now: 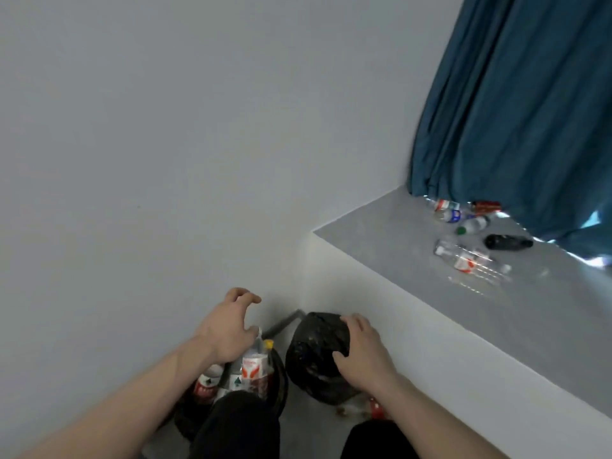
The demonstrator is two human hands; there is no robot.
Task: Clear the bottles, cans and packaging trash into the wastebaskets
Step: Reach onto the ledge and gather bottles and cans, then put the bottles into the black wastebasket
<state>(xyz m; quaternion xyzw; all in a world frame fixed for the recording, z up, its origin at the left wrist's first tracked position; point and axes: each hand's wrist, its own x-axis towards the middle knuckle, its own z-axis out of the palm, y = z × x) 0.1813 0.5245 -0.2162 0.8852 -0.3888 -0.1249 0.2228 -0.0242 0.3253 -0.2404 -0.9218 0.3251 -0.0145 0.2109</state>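
Two wastebaskets lined with black bags stand on the floor in the corner. The left wastebasket (280, 382) is heaped with plastic bottles (252, 367) bearing red and white labels. My left hand (228, 326) hovers over them with fingers spread, holding nothing. My right hand (362, 354) rests on the black bag of the right wastebasket (314, 346), fingers pressed on its rim. On the grey window ledge (381, 233) lie several bottles (463, 258), a dark bottle (506, 241) and a red can (485, 205).
A blue curtain (516, 104) hangs over the ledge's far end. Pale walls close the corner on the left. A red can (376, 407) and small scraps (344, 410) lie on the floor by the right basket. My dark-trousered knees (238, 425) fill the bottom.
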